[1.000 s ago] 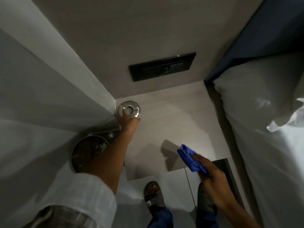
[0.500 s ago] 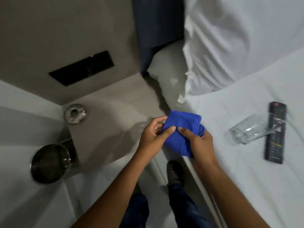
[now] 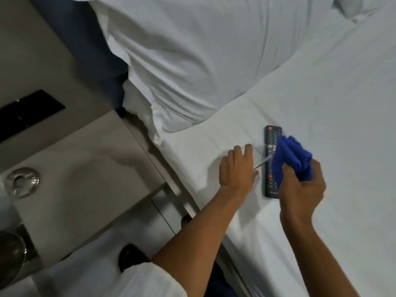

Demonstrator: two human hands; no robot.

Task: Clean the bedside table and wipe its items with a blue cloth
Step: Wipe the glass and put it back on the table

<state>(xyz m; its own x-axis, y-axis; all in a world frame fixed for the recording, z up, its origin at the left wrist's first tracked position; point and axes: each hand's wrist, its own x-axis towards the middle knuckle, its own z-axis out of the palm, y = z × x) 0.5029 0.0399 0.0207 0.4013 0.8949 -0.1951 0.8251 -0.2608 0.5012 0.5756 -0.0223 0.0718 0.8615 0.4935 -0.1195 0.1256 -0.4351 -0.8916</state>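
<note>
Holding blue cloth bunched in your right hand, fingers clenched round its lower part; deep blue folds stick up past your knuckles, soft and rumpled. Cloth overlaps right edge of black remote, lying flat on white bed sheet. Your left hand just left of remote, fingers curled over clear glass, barely visible, blurred; grip not certain. Bedside table well left of your fingers, metal ashtray on it. Pillow beyond your fingertips.
</note>
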